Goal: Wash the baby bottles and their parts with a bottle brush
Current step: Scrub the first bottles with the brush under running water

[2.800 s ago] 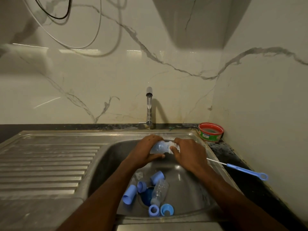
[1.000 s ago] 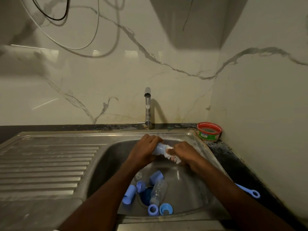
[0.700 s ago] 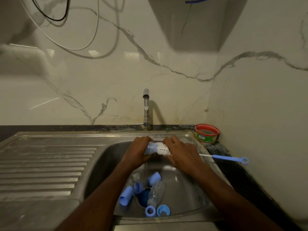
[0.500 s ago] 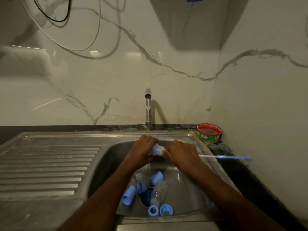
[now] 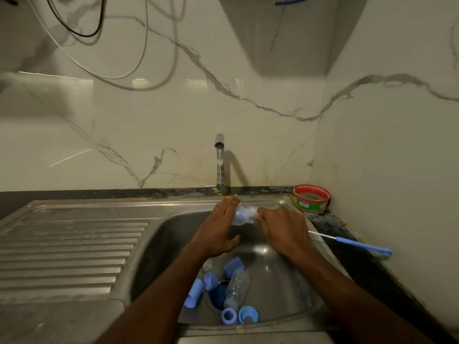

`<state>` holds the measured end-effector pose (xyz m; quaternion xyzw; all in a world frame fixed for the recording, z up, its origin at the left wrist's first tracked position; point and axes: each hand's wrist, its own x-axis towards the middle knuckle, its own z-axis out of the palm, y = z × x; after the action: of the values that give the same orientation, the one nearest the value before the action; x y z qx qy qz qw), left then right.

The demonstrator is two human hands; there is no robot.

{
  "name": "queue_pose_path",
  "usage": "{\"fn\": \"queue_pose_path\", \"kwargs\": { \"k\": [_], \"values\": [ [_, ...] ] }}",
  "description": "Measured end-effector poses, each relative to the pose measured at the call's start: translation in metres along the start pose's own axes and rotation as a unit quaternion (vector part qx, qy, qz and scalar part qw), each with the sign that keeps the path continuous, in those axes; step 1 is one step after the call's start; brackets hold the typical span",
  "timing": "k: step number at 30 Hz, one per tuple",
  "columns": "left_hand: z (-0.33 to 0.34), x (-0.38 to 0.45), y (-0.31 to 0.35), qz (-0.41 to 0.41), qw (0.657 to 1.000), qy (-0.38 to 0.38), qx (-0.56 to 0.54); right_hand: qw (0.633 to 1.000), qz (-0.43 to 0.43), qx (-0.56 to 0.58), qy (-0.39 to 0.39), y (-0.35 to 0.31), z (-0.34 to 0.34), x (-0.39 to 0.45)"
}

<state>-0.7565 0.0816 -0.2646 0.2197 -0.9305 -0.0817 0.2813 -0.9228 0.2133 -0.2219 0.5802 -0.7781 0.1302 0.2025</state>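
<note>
Over the steel sink [image 5: 159,247], my left hand [image 5: 218,229] holds a clear baby bottle [image 5: 242,216] on its side, fingers stretched along it. My right hand [image 5: 283,229] grips the bottle brush [image 5: 360,245]; the white bristle end is inside the bottle, and the blue handle sticks out to the right over the counter. On the sink floor lie another clear bottle [image 5: 237,288], blue caps [image 5: 193,292] and blue collar rings [image 5: 228,316] around the drain.
The tap [image 5: 219,162] stands at the back wall just above my hands. A red-rimmed round tub [image 5: 311,198] sits in the right back corner on the dark counter. The ribbed draining board [image 5: 67,247] lies to the left. Cables hang on the wall.
The brush has been worked in and out of the bottle; its blue handle now points lower to the right. My left fingers have straightened along the bottle.
</note>
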Motion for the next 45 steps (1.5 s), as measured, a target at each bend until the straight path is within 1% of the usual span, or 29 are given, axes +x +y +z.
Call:
{"fn": "queue_pose_path", "kwargs": {
  "k": [2,4,7,9,10,11,13,14,15,16,18,21,22,24,26,28,29,30,32,33,34,36,39,42,44,45],
  "values": [
    [-0.003,-0.002,-0.002,0.005,1.000,0.001,-0.012,1.000,0.017,-0.016,0.009,0.001,0.001,-0.004],
    [-0.010,-0.001,-0.007,0.019,1.000,0.013,0.011,1.000,0.015,-0.018,-0.004,-0.004,0.002,-0.006],
    [-0.016,0.001,-0.017,0.035,0.993,0.044,0.101,0.998,-0.053,0.007,-0.043,-0.017,0.002,-0.006],
    [-0.016,-0.001,-0.021,0.008,0.987,0.052,0.151,0.995,-0.095,0.010,-0.037,-0.026,0.002,-0.010],
    [-0.015,-0.002,-0.023,0.001,0.987,0.049,0.155,0.994,-0.105,-0.005,-0.023,-0.029,0.002,-0.011],
    [-0.014,-0.003,-0.023,-0.002,0.990,0.040,0.138,0.994,-0.104,-0.019,-0.012,-0.031,0.001,-0.012],
    [-0.011,-0.005,-0.019,-0.005,0.999,0.004,0.032,0.997,-0.068,-0.028,-0.007,-0.029,-0.002,-0.011],
    [-0.010,-0.006,-0.014,-0.006,0.999,-0.028,-0.029,0.999,-0.039,-0.028,-0.009,-0.025,-0.003,-0.010],
    [-0.008,-0.006,-0.010,-0.007,0.996,-0.063,-0.066,0.999,-0.014,-0.032,-0.008,-0.021,-0.005,-0.009],
    [-0.006,-0.007,-0.006,-0.009,0.994,-0.086,-0.072,0.999,0.001,-0.039,-0.005,-0.018,-0.006,-0.008],
    [-0.006,-0.005,-0.003,-0.016,0.996,-0.080,-0.047,0.999,0.026,-0.029,-0.004,-0.015,-0.006,-0.008],
    [-0.016,0.003,-0.005,-0.001,1.000,-0.021,0.006,0.999,0.035,0.011,-0.003,-0.017,-0.001,-0.007],
    [-0.018,0.003,-0.007,0.006,0.999,-0.005,0.041,0.999,0.026,0.027,-0.014,-0.017,0.000,-0.007],
    [-0.020,0.000,-0.011,-0.007,0.993,0.013,0.119,0.997,-0.014,0.054,-0.045,-0.016,0.001,-0.006],
    [-0.014,-0.004,-0.015,-0.028,0.987,0.022,0.155,0.996,-0.059,0.036,-0.048,-0.019,0.002,-0.009],
    [-0.009,-0.005,-0.016,-0.029,0.990,0.023,0.134,0.997,-0.071,0.006,-0.021,-0.026,0.002,-0.010],
    [-0.007,-0.004,-0.015,-0.025,0.994,0.022,0.101,0.998,-0.062,-0.001,-0.014,-0.027,0.002,-0.010],
    [-0.005,-0.002,-0.013,-0.019,0.998,0.015,0.052,0.999,-0.042,-0.002,-0.016,-0.027,0.000,-0.008],
    [-0.003,-0.002,-0.008,-0.011,0.998,-0.021,-0.052,1.000,0.009,-0.005,-0.022,-0.022,-0.003,-0.004],
    [-0.002,-0.002,-0.005,-0.012,0.996,-0.042,-0.072,0.999,0.031,-0.007,-0.022,-0.019,-0.003,-0.003],
    [-0.001,-0.002,-0.004,-0.013,0.996,-0.057,-0.064,0.998,0.049,-0.002,-0.024,-0.016,-0.003,-0.003],
    [-0.005,-0.001,-0.008,-0.008,0.999,-0.052,-0.007,0.997,0.066,0.026,-0.016,-0.017,0.000,-0.006],
    [-0.016,0.000,-0.015,0.003,0.997,-0.020,0.073,0.999,0.029,0.041,-0.020,-0.020,0.006,-0.010],
    [-0.017,-0.003,-0.019,-0.012,0.990,-0.007,0.143,0.998,-0.054,0.024,-0.032,-0.019,0.005,-0.009],
    [-0.013,-0.007,-0.020,-0.033,0.988,-0.021,0.151,0.994,-0.103,0.001,-0.039,-0.023,0.002,-0.010],
    [-0.011,-0.008,-0.021,-0.042,0.989,-0.033,0.136,0.992,-0.120,-0.016,-0.033,-0.026,0.001,-0.011]
  ]
}}
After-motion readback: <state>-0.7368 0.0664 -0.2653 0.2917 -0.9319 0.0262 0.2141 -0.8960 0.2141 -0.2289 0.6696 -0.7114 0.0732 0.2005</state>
